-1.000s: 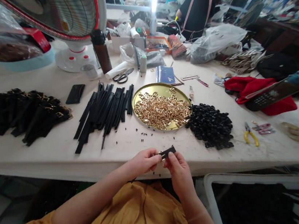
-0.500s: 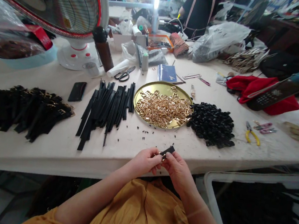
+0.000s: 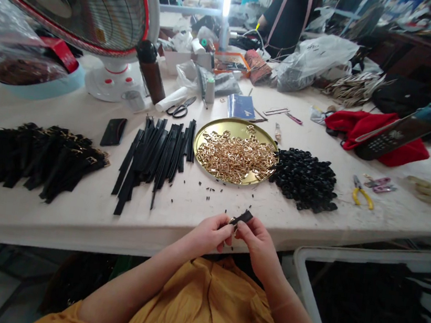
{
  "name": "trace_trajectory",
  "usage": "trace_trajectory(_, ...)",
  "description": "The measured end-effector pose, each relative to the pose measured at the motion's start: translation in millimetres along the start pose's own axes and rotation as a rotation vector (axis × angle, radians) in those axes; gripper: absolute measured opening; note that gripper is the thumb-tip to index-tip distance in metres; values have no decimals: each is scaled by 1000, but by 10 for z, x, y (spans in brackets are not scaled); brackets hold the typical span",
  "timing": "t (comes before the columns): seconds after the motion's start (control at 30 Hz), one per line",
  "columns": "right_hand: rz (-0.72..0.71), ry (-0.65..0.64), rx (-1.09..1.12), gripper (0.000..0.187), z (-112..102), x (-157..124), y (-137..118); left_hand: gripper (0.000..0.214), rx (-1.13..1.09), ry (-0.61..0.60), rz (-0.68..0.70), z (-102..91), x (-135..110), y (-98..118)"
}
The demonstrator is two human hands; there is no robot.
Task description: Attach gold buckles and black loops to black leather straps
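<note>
Black strap (image 3: 245, 217) is pinched in the fingers of my left hand (image 3: 212, 233) and right hand (image 3: 259, 239), six o'clock from the gold tray (image 3: 233, 125). I'd hold it flat, steadying the gold fitting (image 3: 232, 220).

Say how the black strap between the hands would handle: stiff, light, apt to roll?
The strap probably flexes little, its visible part looking straight. It looks light, small enough for the left hand and right hand to pinch. Being flat, it should hardly roll.

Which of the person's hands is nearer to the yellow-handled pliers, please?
Right. The right hand is left of the yellow-handled pliers and lower in the picture; the left hand is farther left.
</note>
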State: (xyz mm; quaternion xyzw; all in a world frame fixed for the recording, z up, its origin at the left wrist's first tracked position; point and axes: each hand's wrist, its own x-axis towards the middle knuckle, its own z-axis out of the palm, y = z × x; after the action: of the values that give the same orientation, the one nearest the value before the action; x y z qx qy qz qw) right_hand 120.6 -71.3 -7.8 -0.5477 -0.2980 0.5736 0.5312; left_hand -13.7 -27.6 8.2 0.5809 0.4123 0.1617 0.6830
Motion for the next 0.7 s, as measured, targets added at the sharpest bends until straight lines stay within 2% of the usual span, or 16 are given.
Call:
trace_trajectory(0.13, 191, -151, 282, 18, 17, 27, -18, 18, -30, 3, -29, -8, 19, 29)
trace_trajectory(0.23, 211, -180, 346, 18, 44, 42, 4, 16, -34, 47, -63, 4, 47, 33)
trace_trajectory(0.33, 120, -111, 192, 19, 38, 53, 44, 14, 0, 72, -75, 19, 67, 1)
trace_trajectory(0.43, -138, 90, -215, 13, -11, 68, 56, 15, 105, 94, -73, 29, 59, -26)
trace_trajectory(0.5, -306, 172, -448, 10, -44, 72, 36, 20, 179, 107, -54, 27, 42, -21)
trace_trajectory(0.57, -364, 151, -521, 7, -59, 62, 4, 25, 210, 102, -32, 14, 30, -5)
trace_trajectory(0.7, -333, 67, -428, 6, -39, 27, -29, 32, 169, 78, -37, -26, 77, 5)
